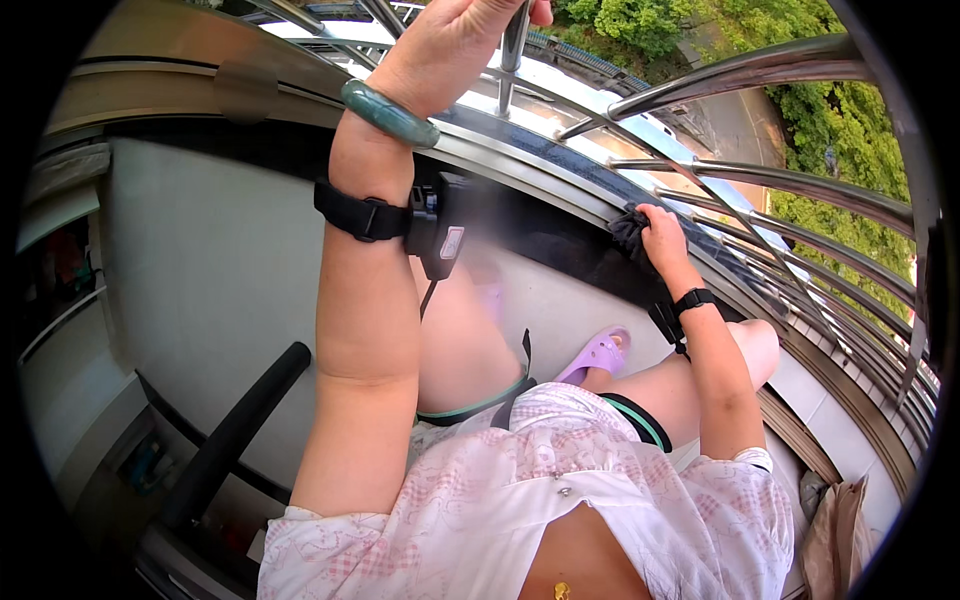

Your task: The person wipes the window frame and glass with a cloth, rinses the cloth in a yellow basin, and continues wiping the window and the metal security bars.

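My left hand [454, 49] is raised at the top edge of the view, its fingers closed around an upright metal bar [513, 52] of the window railing; part of the hand is cut off by the frame. A green bangle [390, 114] is on that wrist. Lower and to the right, my right hand [664, 238] grips a dark grey, shaggy cloth [628, 229]. The cloth lies at the window sill's metal track [555, 183], just inside the railing. Its underside is hidden.
Curved metal railing bars [817, 184] run along the right, with trees and a road far below. A black tubular armrest [240, 427] stands at lower left. Brown fabric [836, 536] lies at lower right. A purple clog [600, 352] is on one foot on the pale floor.
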`<state>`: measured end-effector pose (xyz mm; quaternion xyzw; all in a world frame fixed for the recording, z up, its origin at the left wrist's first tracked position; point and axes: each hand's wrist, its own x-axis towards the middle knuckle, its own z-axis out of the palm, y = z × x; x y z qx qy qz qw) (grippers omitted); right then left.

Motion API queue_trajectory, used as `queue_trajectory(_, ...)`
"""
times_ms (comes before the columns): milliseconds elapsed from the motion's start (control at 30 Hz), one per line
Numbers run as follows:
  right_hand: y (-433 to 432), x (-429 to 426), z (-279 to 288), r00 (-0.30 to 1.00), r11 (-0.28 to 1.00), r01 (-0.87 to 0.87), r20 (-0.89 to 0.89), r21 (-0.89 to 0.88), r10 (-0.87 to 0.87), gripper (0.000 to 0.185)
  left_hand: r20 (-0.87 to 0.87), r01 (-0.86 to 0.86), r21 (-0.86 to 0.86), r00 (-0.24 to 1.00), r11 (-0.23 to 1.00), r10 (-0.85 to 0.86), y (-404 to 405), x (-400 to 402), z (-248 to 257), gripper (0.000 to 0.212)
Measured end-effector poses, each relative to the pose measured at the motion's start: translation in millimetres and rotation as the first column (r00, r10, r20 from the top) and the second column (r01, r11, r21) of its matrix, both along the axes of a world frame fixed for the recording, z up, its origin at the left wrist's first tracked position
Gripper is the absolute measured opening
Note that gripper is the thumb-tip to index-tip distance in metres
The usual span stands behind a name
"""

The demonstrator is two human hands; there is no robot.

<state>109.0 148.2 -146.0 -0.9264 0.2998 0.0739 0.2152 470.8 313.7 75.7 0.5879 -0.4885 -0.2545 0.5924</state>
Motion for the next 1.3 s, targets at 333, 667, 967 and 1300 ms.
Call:
queue_trajectory(333,87.3,66.3,-32.9,0.937,0.931,-0.335,0.055,-0.148,0.346,0.023,-0.069,-0.028,0.048,0.997,0.998,0.031,-0.5,-7.3,3.6,0.056)
queue_trajectory(667,38.0,-12.6,-19.4,0.911,0.914,-0.363,-0.275,-0.179,0.308,0.023,0.016,-0.072,0.073,0.997,0.995,0.071,2.9,-8.2,7.3,0.054)
queue_trajectory(967,39.8,-13.3,-17.8,0.890,0.960,-0.243,-0.425,-0.137,0.165,0.019,-0.045,-0.079,-0.033,0.996,0.996,0.077,-4.8,-21.4,8.3,0.053)
queue_trajectory(1300,78.7,72.2,-19.0,0.987,0.999,-0.017,0.159,0.038,0.011,0.024,-0.115,0.010,0.097,0.993,0.995,0.001,-0.9,0.7,-1.1,0.067)
